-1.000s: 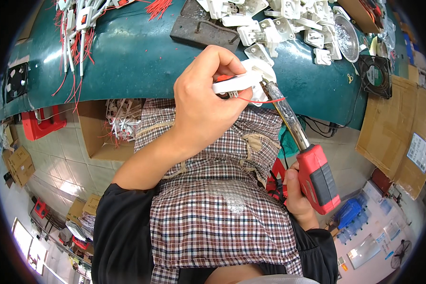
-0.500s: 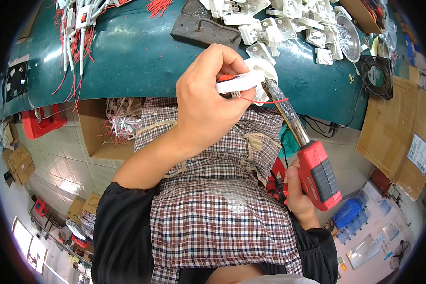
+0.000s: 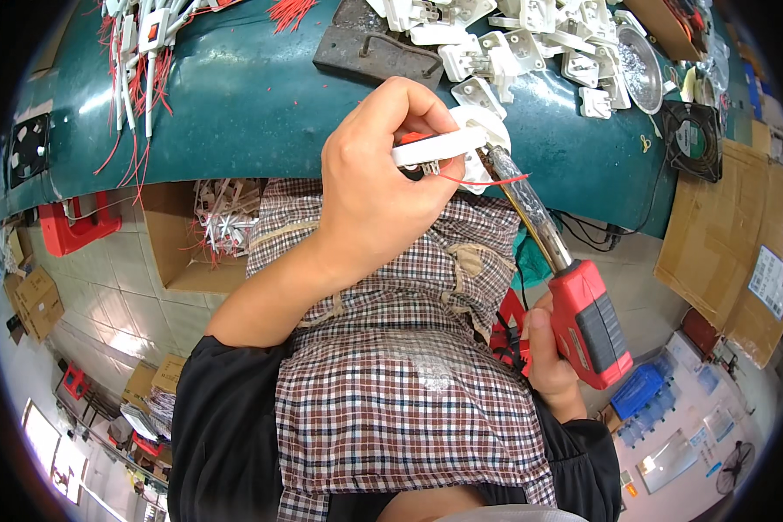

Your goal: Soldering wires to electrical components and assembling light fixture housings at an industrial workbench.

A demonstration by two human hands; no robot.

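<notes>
My left hand [image 3: 374, 174] is closed around a white plastic switch piece [image 3: 435, 148] with a red-and-black rocker part showing between the fingers. A whitish rounded plastic part [image 3: 494, 126] sits right behind it, partly hidden. One thin red wire [image 3: 491, 184] sticks out to the right from metal contacts under the switch piece. My right hand [image 3: 550, 361] grips a red-and-black soldering iron [image 3: 592, 326] at its handle, below the table edge. Its long stained metal barrel slants up left, and the tip end meets the white parts; exact contact is hard to see.
On the green table [image 3: 235, 130] lie a dark metal block with a handle [image 3: 378, 56], white plug housings [image 3: 496, 61] and white cables with red wires [image 3: 152, 61]. A metal dish [image 3: 639, 70] and a small fan [image 3: 694, 141] stand at right. Below is an open carton [image 3: 170, 235].
The switch piece in my left hand has tilted slightly, with its contacts a little higher. The soldering iron's handle has shifted slightly right and down. Both holds stay the same.
</notes>
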